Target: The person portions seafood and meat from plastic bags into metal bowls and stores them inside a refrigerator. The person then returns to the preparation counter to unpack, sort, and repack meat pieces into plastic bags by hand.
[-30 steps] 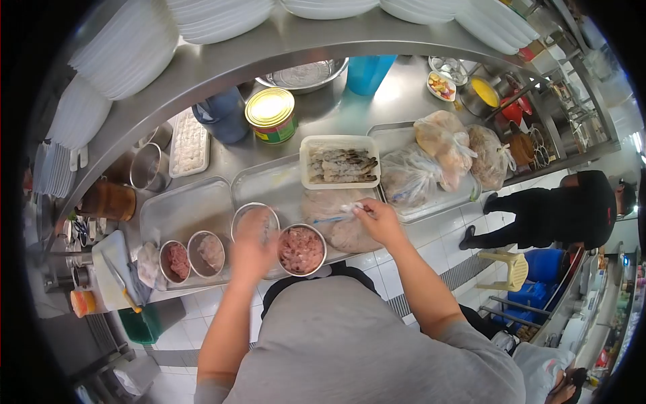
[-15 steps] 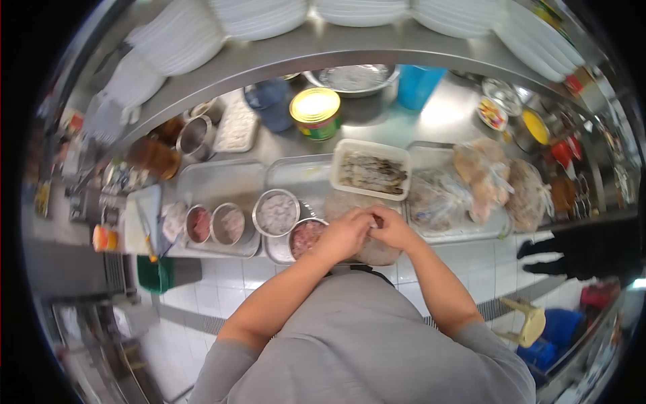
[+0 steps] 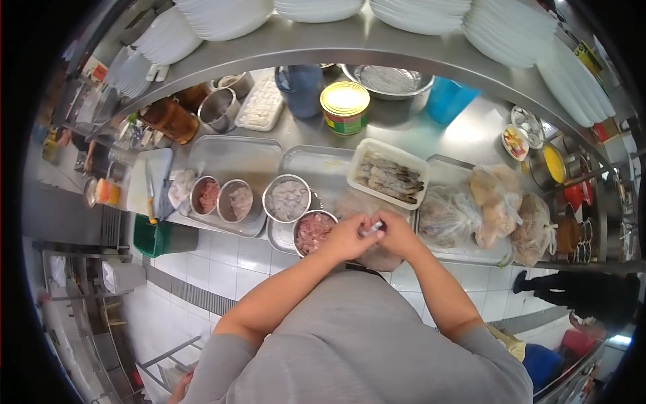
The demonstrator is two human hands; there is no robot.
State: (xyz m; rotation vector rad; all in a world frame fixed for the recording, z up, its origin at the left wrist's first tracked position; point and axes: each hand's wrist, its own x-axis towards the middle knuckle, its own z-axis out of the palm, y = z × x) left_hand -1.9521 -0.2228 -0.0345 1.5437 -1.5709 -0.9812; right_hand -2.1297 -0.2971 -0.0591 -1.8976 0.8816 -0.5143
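Observation:
My left hand (image 3: pixel 351 237) and my right hand (image 3: pixel 398 234) meet over the tray in front of my body, fingers closed in a pinch. A whitish twisted end shows between them, apparently the gathered neck of a clear plastic bag (image 3: pixel 379 258) that lies under and around my hands. What the bag holds is hard to make out. Left of my left hand stands a metal bowl of pinkish raw meat (image 3: pixel 315 233), with a metal bowl of pale grey-white pieces (image 3: pixel 288 200) behind it. Beyond my hands sits a white tub of raw shrimp (image 3: pixel 389 176).
Knotted plastic bags (image 3: pixel 449 214) fill the tray at right. At left are two smaller meat bowls (image 3: pixel 235 200) and a knife on a cutting board (image 3: pixel 140 183). A large can (image 3: pixel 344 109) stands behind, below a plate shelf (image 3: pixel 309 59). A person in dark clothes (image 3: pixel 592 289) is at right.
The view has shifted, so the counter things appear further right. My hands stay together at the bag, and the whitish twisted end now shows more clearly between my fingers.

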